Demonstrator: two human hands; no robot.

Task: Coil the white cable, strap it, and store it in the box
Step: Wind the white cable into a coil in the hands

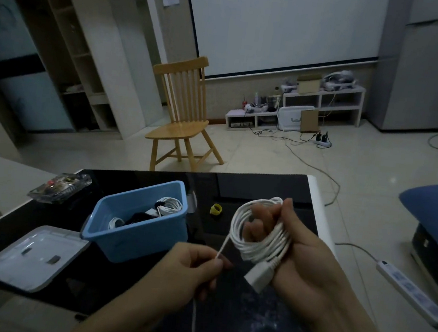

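The white cable [258, 245] is wound in several loops around my right hand [303, 254], which grips the coil above the black table; a white plug end hangs below the palm. My left hand [195, 269] pinches the loose strand running from the coil, and the free tail drops down past my wrist off the frame's bottom. The blue box [133, 238] stands to the left on the table, holding other coiled white and black cables. A small yellow strap [216, 209] lies on the table behind the coil.
The box's pale lid [35, 257] lies at the table's [251, 186] left front. A clear wrapped item [60, 187] sits at the far left. A wooden chair [184, 115] stands beyond the table. A white power strip [413, 293] lies on the floor at right.
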